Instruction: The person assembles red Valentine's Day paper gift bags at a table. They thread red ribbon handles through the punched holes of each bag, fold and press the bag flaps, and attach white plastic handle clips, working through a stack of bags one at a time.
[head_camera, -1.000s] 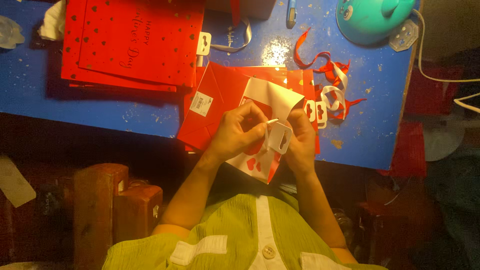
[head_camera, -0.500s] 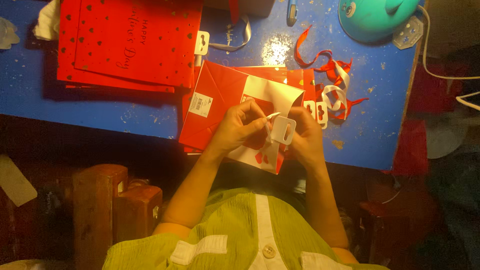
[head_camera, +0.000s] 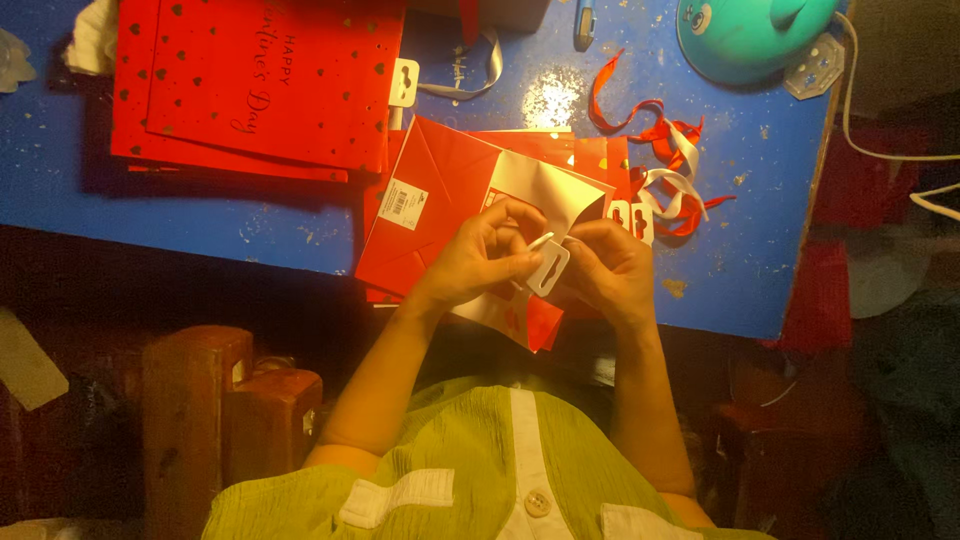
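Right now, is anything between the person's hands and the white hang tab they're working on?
Nothing visible. The left hand and right hand both pinch the white hang tab directly, just above the red gift bag at the blue table edge.

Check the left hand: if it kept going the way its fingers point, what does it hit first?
Likely the white hang tab that the left hand already pinches, then the right hand right behind it. Depth is hard to judge; both hover over the folded red gift bag.
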